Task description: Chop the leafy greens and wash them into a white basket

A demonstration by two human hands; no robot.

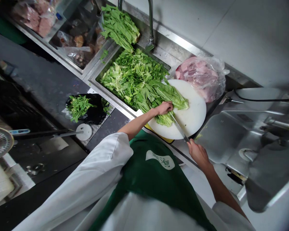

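A round white cutting board (pixel 195 110) sits at the corner of the sink, with long-leaved lettuce (pixel 167 93) lying across it. My left hand (pixel 165 108) is curled down onto the lettuce and grips it near the board's middle. In my right hand (pixel 198 152) is the handle of a knife (pixel 179 127); its blade points away from me, the tip by the lettuce and close to my left fingers. Beyond the board, cut lettuce (pixel 132 75) fills the sink basin. More uncut lettuce heads (pixel 120 27) lie at the basin's far left corner.
A plastic bag of raw meat (pixel 202 77) touches the board's far side. A faucet (pixel 150 30) rises behind the basin. At right stands a metal machine (pixel 221 138). Left are a sink of bagged food (pixel 78 40) and, on the floor, a black bag (pixel 95 109) with leaf scraps.
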